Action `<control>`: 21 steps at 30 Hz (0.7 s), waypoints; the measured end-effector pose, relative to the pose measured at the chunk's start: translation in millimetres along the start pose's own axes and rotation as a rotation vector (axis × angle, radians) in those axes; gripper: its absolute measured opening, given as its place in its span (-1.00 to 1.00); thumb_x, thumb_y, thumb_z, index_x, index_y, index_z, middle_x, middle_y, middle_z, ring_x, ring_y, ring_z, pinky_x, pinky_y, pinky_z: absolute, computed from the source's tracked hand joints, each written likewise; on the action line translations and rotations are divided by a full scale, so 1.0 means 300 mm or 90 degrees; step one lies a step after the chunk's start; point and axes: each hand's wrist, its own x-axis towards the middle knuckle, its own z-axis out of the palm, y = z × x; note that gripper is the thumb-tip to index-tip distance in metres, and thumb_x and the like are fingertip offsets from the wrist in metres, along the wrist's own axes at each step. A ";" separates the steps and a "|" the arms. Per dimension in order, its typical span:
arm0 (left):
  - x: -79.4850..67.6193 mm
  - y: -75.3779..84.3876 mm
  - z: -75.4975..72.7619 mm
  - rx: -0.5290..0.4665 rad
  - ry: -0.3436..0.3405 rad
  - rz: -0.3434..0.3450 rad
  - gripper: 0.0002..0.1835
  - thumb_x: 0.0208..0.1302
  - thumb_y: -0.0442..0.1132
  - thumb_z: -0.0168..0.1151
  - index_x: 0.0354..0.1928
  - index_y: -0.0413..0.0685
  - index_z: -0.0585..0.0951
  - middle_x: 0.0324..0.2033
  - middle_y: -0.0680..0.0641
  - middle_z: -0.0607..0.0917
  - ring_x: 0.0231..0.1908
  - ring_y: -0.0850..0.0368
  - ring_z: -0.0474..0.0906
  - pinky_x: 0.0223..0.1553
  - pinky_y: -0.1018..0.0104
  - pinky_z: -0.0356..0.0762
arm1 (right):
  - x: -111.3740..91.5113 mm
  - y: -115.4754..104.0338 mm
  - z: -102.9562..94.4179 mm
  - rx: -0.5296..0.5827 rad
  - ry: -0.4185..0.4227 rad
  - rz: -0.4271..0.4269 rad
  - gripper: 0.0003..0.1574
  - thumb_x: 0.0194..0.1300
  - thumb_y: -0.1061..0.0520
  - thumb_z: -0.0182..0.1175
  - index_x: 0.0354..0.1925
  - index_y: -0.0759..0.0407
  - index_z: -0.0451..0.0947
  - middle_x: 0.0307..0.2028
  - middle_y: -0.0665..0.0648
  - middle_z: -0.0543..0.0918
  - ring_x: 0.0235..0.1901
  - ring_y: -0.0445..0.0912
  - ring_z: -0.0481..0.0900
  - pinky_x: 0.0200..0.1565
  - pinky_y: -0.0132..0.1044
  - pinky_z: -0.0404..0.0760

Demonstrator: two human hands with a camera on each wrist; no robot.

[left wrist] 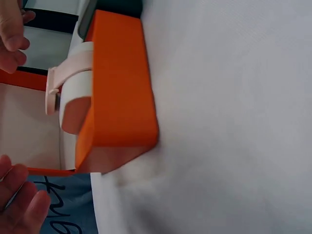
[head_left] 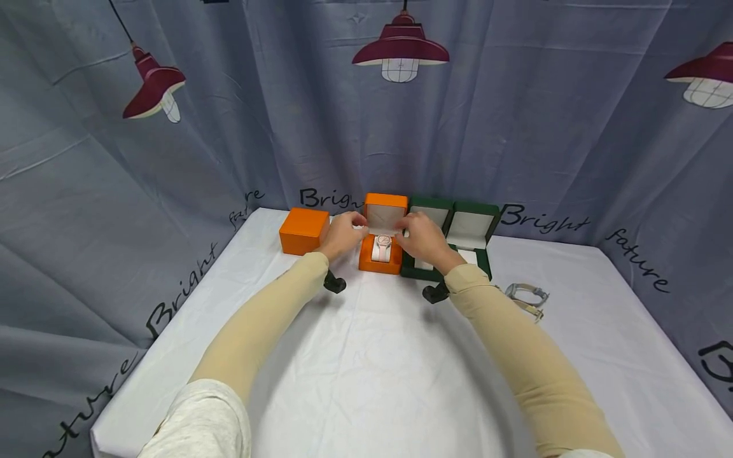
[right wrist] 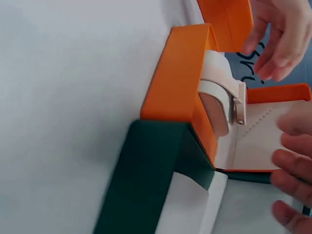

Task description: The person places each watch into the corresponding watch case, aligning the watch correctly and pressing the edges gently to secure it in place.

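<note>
An orange watch box [head_left: 380, 264] stands with its lid [head_left: 386, 201] raised. Inside it a pale pink wristwatch [head_left: 382, 244] wraps a white cushion [right wrist: 214, 63]. My left hand [head_left: 343, 233] is at the left of the lid, fingers loosely bent and holding nothing. On the other side, my right hand [head_left: 422, 236] hovers by the lid's right edge, in front of the green boxes, its fingers spread and apart from the lid in the right wrist view. In the left wrist view the watch dial faces the raised lid.
A closed orange box [head_left: 303, 232] sits left of my left hand. Two open green boxes [head_left: 420, 271] [head_left: 487, 262] with pale linings stand to the right, partly behind my right hand and sleeve. Loose watches [head_left: 527, 292] lie farther right. A printed curtain [head_left: 321, 127] hangs behind the white table [head_left: 366, 369].
</note>
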 end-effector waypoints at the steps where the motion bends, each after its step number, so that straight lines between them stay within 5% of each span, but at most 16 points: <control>1: 0.000 0.008 -0.003 0.009 0.025 -0.010 -0.75 0.37 -0.04 0.21 -0.01 0.06 0.66 0.01 0.01 0.68 0.02 0.02 0.57 0.26 0.03 0.43 | -0.002 -0.001 -0.007 -0.003 0.026 -0.015 -0.70 0.37 0.12 0.23 0.01 0.17 0.72 -0.03 0.15 0.70 -0.01 0.06 0.57 0.12 -0.03 0.60; 5: 0.010 0.033 -0.012 0.001 0.100 -0.035 -0.75 0.37 0.08 0.16 -0.10 0.14 0.61 -0.17 0.08 0.65 -0.20 0.11 0.55 -0.09 0.15 0.56 | 0.001 -0.005 -0.030 -0.024 0.124 -0.054 -0.79 0.37 0.13 0.23 -0.15 0.17 0.75 -0.18 0.14 0.72 -0.15 0.06 0.56 -0.07 -0.08 0.61; 10: 0.040 0.053 -0.020 -0.067 0.113 -0.027 -0.59 0.45 0.11 0.08 0.09 -0.02 0.53 -0.09 -0.02 0.58 -0.12 0.05 0.50 -0.03 0.17 0.54 | 0.030 -0.011 -0.051 -0.070 0.198 -0.069 -0.78 0.38 0.11 0.23 -0.12 0.18 0.73 -0.06 0.20 0.67 -0.06 0.12 0.49 -0.05 -0.01 0.49; 16: 0.069 0.076 -0.020 -0.089 0.073 -0.063 -0.41 0.49 0.15 0.01 0.41 0.02 0.40 0.18 -0.08 0.58 0.10 0.00 0.55 0.22 0.04 0.50 | 0.079 -0.023 -0.061 -0.132 0.157 -0.031 -0.61 0.48 0.01 0.15 0.16 0.12 0.64 0.21 0.19 0.59 0.22 0.12 0.41 0.19 0.09 0.38; 21: 0.082 0.085 -0.020 -0.117 0.054 -0.058 -0.40 0.53 0.11 0.00 0.49 0.05 0.34 0.24 -0.13 0.59 0.16 -0.06 0.57 0.24 -0.02 0.49 | 0.111 -0.038 -0.059 -0.159 0.099 0.017 -0.55 0.54 0.00 0.05 0.27 0.10 0.55 0.27 0.18 0.56 0.30 0.12 0.35 0.35 0.14 0.27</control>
